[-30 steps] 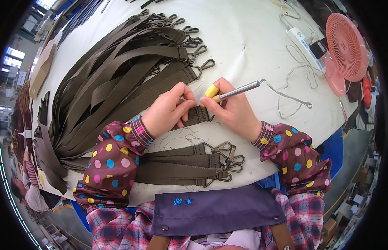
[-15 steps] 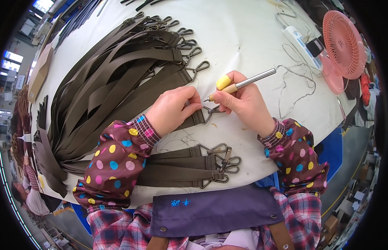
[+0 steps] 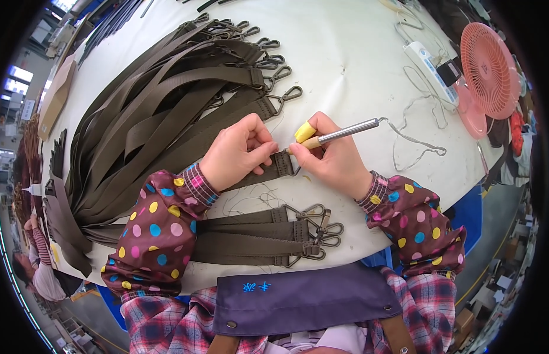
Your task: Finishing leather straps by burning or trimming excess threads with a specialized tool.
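My right hand [image 3: 333, 153], with a yellow cover on one finger, grips a slim soldering iron [image 3: 348, 131] with a silver barrel and a cord at its rear. Its front end points left, at the stitched end of a dark olive webbing strap [image 3: 281, 164]; my fingers partly hide the tip and the strap's metal clip. Just left of that stitching, my left hand [image 3: 239, 150] is closed in a pinch above the strap. Whatever lies between its thumb and finger is too small to make out.
A heap of similar straps [image 3: 162, 88] with snap hooks covers the table's left side. Closer to me lies a smaller group of straps [image 3: 251, 239]. Loose threads [image 3: 251, 203] lie between. To the right are a power strip [image 3: 431, 71], a pink fan [image 3: 489, 71] and a trailing cord [image 3: 416, 144].
My right hand has moved slightly left and down, bringing the soldering iron's tip to the strap's stitched end. My left hand has shifted a little left and up, still pinched.
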{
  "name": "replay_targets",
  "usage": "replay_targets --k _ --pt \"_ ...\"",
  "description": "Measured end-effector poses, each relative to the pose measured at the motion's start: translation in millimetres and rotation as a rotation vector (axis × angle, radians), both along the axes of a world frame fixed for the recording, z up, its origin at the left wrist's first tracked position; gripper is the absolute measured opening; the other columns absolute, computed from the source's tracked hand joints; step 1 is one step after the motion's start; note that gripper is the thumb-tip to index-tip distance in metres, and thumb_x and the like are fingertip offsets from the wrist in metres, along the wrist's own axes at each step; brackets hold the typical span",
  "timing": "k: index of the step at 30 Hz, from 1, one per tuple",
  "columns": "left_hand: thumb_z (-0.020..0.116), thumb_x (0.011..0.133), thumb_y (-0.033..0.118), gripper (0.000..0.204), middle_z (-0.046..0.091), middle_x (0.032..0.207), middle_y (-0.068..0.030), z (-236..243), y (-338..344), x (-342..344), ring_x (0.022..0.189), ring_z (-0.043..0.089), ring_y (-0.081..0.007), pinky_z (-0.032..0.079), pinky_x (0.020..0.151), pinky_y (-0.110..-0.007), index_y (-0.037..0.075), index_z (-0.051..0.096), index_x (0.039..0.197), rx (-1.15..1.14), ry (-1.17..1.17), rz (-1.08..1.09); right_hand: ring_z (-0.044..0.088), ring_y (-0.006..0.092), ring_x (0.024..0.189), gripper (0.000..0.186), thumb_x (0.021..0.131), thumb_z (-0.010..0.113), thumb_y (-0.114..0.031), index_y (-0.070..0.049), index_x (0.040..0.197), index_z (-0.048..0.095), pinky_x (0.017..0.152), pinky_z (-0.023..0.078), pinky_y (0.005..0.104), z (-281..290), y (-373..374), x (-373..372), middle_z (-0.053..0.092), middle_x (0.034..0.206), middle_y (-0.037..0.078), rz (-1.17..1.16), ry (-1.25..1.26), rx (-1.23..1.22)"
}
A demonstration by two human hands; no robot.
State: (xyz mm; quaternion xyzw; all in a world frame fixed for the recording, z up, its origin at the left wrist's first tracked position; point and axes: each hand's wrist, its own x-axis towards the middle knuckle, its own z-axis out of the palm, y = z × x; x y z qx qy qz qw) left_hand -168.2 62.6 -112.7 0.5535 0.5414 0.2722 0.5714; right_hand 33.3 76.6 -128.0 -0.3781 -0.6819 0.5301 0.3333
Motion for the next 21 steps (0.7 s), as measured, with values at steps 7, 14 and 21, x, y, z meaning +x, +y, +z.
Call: replay_targets --k 7,14,21 --pt "0.061 0.089 0.01 0.016 0.059 0.081 -0.0024 -1.7 0.2 -1.8 0.071 0.06 -0.0072 0.052 0.055 -0.021 0.002 0.047 0.088 -0.036 -0.026 -0.015 0.048 0.0055 0.053 0.023 0.082 0.066 -0.01 -0.003 0.083 0.044 0.047 0.038 0.0217 -2.2 0.5 -2.1 0.054 0.064 0.002 -0.019 0.022 0.058" --pt "0.06 0.089 0.011 0.016 0.059 0.082 -0.002 -1.5 1.2 -1.1 0.071 0.059 -0.0064 0.051 0.056 -0.02 0.003 0.046 0.089 -0.048 -0.033 -0.023 0.048 0.0064 0.053 0.022 0.082 0.065 -0.01 -0.003 0.083 0.044 0.047 0.038 0.0226 -3.3 0.8 -2.3 0.054 0.064 0.003 -0.023 0.004 0.077" --pt "0.059 0.09 0.01 0.014 0.057 0.083 -0.0015 2.4 1.1 0.5 0.07 0.057 -0.0051 0.05 0.055 -0.018 0.003 0.046 0.09 -0.067 -0.04 -0.02 0.048 0.0067 0.053 0.022 0.082 0.065 -0.01 -0.003 0.084 0.044 0.047 0.038 0.0229 -3.1 1.2 -2.6 0.054 0.064 0.003 -0.016 0.007 0.078"
